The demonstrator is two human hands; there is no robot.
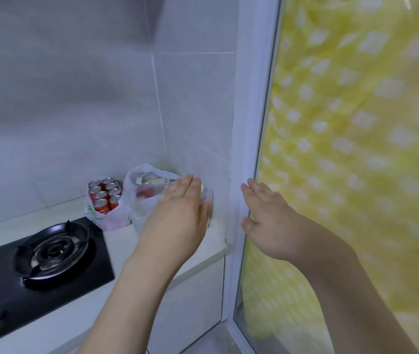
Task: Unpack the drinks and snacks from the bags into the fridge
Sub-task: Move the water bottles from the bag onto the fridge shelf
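Hands reached bagward: left hand (177, 215) and right hand (264, 221) flat-fingered, holding nothing. Thin bag (139, 198) likely limp, slippery; cans (105, 194) heavy, so support underneath.

- Two bare forearms reached forward from the bottom edge of the view, rising toward its middle.
- The left hand (177, 221) was seen from the back, palm facing away, its fingers straight and held close together, pointing up and slightly right.
- The right hand (267, 221) sat just to its right at about the same height, fingers straight and loosely together, thumb spread out low on the left side.
- Neither hand gripped anything.
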